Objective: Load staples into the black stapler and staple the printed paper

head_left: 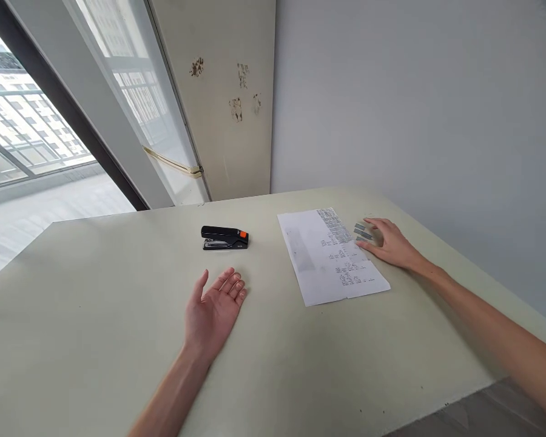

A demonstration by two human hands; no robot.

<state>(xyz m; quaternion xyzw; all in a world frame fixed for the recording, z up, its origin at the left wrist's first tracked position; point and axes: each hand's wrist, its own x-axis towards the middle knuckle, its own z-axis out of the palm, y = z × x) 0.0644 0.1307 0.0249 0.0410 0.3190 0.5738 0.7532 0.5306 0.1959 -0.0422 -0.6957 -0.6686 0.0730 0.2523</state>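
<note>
My left hand (216, 312) rests on the table palm up, its fingers stretched out and nothing in it. Just beyond its fingertips lies a black stapler (224, 238) with an orange patch at its right end. At the right, my right hand (388, 244) is low over the table, thumb and fingers apart around a few small grey strips that look like staples (363, 232). I cannot tell whether the fingers touch them. Printed paper sheets (318, 261) lie flat to the left of this hand, its nearer fingertip at their right edge.
The pale table (95, 303) meets a grey wall (414, 91) on the right. Behind it stands a beige panel (230, 145) with brown worn patches. A glass door and window (31, 115) are at the left. The table's near edge shows at the lower right.
</note>
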